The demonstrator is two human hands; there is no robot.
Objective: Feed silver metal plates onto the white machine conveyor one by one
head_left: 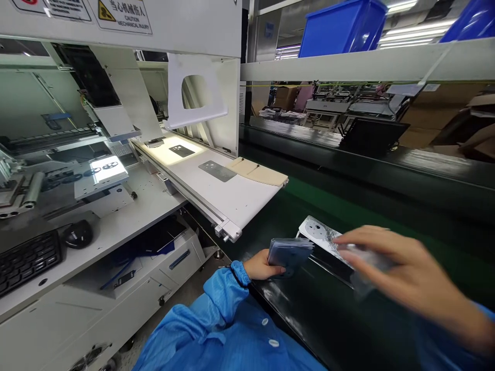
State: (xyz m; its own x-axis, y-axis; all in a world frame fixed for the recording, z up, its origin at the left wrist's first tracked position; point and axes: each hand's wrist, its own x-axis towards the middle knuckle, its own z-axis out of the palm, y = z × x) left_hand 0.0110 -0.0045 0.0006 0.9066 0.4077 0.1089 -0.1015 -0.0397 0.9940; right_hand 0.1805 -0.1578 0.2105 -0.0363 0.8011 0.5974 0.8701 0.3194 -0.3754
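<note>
My left hand (pixel 263 266) is closed around a stack of thin, bluish plates (pixel 290 253) with dark circular marks, held upright above the dark green belt. My right hand (pixel 402 273) is smeared by motion at the right. Its thumb and fingers seem to pinch a crumpled translucent film (pixel 367 263). Beneath those fingertips is a white panel (pixel 319 232) with a round pattern of dark holes, its right part hidden by the hand. Whether the fingers touch the panel I cannot tell.
A white conveyor (pixel 224 198) juts from the machine on the left, carrying grey plates (pixel 217 171) and a cream guide piece (pixel 257 171). The green belt (pixel 332 201) runs alongside. A keyboard (pixel 31 260) and a mouse (pixel 78 234) lie at left. A blue bin (pixel 340 28) stands on the upper shelf.
</note>
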